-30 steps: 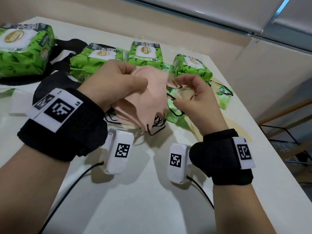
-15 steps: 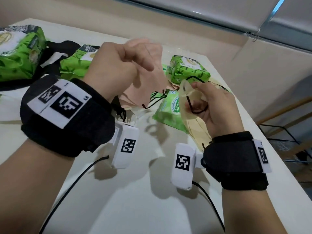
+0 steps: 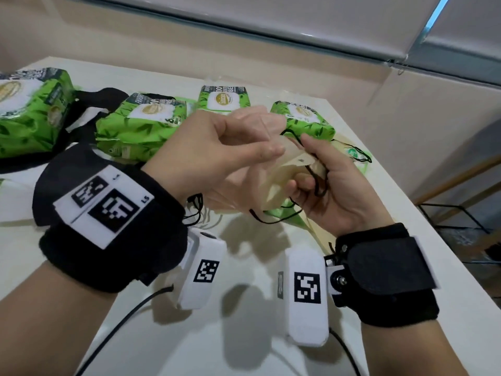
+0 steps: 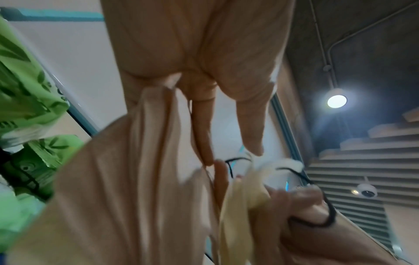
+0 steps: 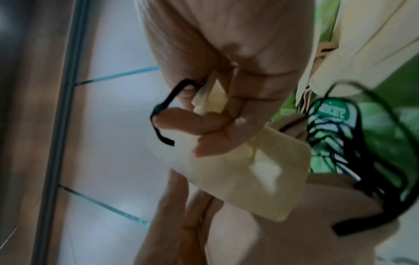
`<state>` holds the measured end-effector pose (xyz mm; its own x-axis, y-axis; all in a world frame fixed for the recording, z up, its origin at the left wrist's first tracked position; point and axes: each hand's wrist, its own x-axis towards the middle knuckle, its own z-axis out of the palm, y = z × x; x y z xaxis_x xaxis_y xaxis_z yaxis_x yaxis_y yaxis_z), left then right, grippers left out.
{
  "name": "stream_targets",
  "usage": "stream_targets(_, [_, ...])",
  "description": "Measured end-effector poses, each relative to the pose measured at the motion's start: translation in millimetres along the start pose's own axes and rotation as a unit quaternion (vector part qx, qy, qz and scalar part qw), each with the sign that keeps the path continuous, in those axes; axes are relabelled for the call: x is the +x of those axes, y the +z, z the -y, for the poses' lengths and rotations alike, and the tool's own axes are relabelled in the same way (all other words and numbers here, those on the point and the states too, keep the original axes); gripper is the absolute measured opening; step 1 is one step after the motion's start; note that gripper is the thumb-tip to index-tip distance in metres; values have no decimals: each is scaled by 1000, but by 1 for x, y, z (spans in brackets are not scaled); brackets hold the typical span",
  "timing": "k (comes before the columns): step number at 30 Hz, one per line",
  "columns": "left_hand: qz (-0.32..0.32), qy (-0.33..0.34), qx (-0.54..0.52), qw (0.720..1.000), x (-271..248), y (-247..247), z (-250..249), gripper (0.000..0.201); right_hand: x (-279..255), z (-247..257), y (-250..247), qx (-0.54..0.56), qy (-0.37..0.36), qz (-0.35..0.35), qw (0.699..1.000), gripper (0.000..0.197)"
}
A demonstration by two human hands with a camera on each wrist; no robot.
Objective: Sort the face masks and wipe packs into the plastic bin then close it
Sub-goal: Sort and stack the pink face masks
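Both hands now together, left hand [image 3: 214,147] pinching pink masks [image 4: 127,197], right hand [image 3: 330,185] clutching cream mask [image 5: 247,179].

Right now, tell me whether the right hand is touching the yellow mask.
Touching. The right wrist view shows the right hand pinching the yellow mask, its black ear loop round a finger.

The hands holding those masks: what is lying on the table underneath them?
Under the left hand and right hand, black ear loops and the corner of a flat green pack show on the table. The rest there is covered.
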<state>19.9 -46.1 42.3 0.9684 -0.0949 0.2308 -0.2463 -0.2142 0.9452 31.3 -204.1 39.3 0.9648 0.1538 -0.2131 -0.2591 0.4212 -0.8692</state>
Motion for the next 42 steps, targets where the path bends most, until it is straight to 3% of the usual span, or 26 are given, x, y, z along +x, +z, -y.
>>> stream_targets(4, [-24, -12, 19, 999, -1, 7, 2, 6, 1, -6, 8, 14, 6, 14, 1000, 21])
stream_targets(8, [-63, -30, 40, 997, 1, 5, 4, 8, -1, -5, 8, -17, -7, 30, 999, 22])
stream_targets(11, [-86, -62, 7, 994, 4, -1, 8, 17, -6, -1, 3, -89, -19, 59, 994, 25])
stream_targets(17, [-96, -93, -53, 990, 3, -7, 6, 12, -7, 5, -15, -256, -20, 77, 963, 24])
stream_targets(21, [-109, -95, -44, 988, 5, -11, 8, 18, -3, 8, -28, -262, -19, 32, 964, 48])
stream_targets(24, [-84, -101, -44, 990, 4, -12, 9, 23, 1, 7, -30, -243, -36, -15, 969, 22])
stream_targets(28, [-31, -121, -10, 992, 4, -16, 10, 25, 6, 4, -33, -258, -72, -76, 961, 13])
stream_targets(30, [-42, -100, 23, 994, 5, -20, 10, 10, 6, 6, -34, -249, -96, -93, 959, 11])
stream_targets(34, [-129, -35, 107, 985, 7, -27, 12, 22, 0, 12, -32, -248, -161, -95, 950, 7])
stream_targets(38, [-187, -5, 161, 969, 9, -25, 10, 20, -2, 13, -28, -279, -225, -168, 918, 8])
stream_targets(40, [-190, 9, 177, 966, 9, -21, 10, 20, -1, 11, -23, -277, -232, -183, 914, 11])
stream_targets(42, [-149, 24, 173, 973, 7, -14, 9, 14, -1, 6, -15, -272, -208, -153, 927, 6])
